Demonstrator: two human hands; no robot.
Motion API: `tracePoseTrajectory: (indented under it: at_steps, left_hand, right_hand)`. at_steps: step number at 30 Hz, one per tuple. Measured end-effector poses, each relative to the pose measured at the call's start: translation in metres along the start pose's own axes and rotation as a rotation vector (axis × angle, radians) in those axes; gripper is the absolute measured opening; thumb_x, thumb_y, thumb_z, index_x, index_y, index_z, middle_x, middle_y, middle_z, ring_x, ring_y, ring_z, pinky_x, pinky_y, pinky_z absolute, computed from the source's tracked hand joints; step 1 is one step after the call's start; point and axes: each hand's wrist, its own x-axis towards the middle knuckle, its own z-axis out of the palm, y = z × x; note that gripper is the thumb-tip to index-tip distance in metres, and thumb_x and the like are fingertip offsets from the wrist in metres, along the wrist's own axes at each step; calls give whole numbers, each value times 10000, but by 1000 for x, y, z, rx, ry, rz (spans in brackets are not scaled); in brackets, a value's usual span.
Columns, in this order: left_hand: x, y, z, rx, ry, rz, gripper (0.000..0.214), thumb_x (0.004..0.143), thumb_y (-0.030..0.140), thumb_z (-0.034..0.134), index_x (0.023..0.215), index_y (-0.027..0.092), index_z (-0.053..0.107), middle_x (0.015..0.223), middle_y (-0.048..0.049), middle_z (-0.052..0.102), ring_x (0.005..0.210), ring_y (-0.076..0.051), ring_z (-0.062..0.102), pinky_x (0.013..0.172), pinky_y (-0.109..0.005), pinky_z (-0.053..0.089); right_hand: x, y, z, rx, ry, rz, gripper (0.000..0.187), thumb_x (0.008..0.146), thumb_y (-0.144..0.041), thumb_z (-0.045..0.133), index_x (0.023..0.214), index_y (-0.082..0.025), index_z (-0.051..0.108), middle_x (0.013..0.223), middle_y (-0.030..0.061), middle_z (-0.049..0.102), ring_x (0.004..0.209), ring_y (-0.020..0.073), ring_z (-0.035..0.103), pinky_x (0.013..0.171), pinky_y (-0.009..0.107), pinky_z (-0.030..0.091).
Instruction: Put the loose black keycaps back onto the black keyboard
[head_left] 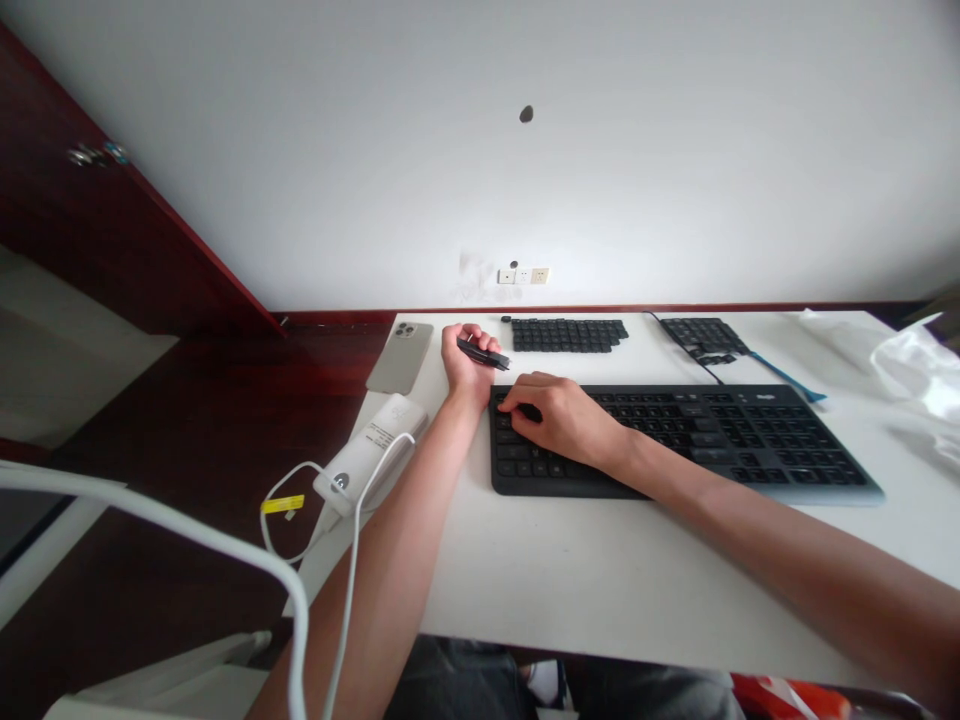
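Note:
A black keyboard lies across the white desk. My right hand rests on its left end, fingers curled down onto the keys at the upper left corner. My left hand sits just left of the keyboard's top corner, closed around a small black tool that sticks out to the right. Behind the keyboard lies a flat row of loose black keycaps, and a second batch of keycaps lies to its right.
A phone lies face down at the desk's far left. A white power bank with a white cable overhangs the left edge. A blue tool and crumpled clear plastic lie at the right. Dark wooden floor to the left.

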Motion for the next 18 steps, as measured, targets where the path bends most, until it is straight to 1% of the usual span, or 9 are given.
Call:
tracePoseTrajectory:
  at_steps: [2, 5, 11, 18]
  left_hand:
    - [0, 0, 0, 3, 5, -5, 325, 888, 424, 526, 664, 208, 434, 562, 36, 357, 485, -111, 417, 520, -246, 396]
    - [0, 0, 0, 16, 3, -6, 323, 885, 427, 527, 665, 206, 443, 557, 36, 356, 492, -109, 420, 523, -242, 399]
    - [0, 0, -1, 24, 0, -3, 321, 879, 429, 530, 666, 207, 436, 558, 37, 357, 493, -106, 421, 526, -241, 397]
    - [1, -1, -2, -14, -21, 6, 302, 880, 398, 535, 669, 208, 434, 554, 40, 367, 474, -101, 401, 514, -235, 383]
  right_hand:
    - [2, 0, -3, 23, -35, -19, 225, 837, -22, 607, 932, -172, 745, 941, 64, 752, 912, 215, 685, 857, 347, 549]
    - [3, 0, -5, -7, -79, -52, 236, 856, -18, 573, 935, -171, 735, 931, 68, 752, 909, 220, 673, 849, 353, 536]
    - [2, 0, 2, -92, -63, -3, 209, 859, -25, 574, 901, -184, 703, 942, 70, 729, 929, 222, 643, 838, 346, 513]
    - [-1, -5, 3, -186, -92, -12, 227, 889, -15, 541, 967, -173, 685, 1008, 86, 717, 942, 231, 608, 808, 346, 494]
